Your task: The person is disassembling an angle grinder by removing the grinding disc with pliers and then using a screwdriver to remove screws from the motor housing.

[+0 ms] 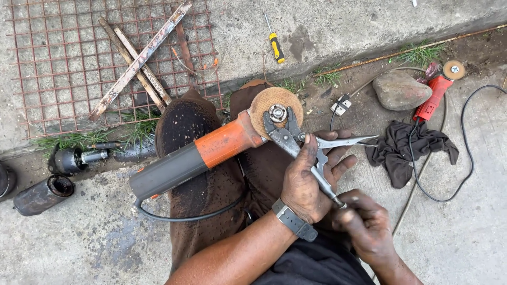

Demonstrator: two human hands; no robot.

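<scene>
The orange-and-grey angle grinder [200, 155] lies across the person's grimy lap, its worn, fibrous tan disc [275, 110] facing up; steel locking pliers [301, 150] bite at the disc's shiny centre nut; the left hand [305, 184], with a watch strap at its wrist, wraps closed round the pliers' handles; the right hand [364, 224] pinches shut on the screw at the handle's end; a crumpled black rag [409, 148] lies on rough concrete just beside them.
</scene>
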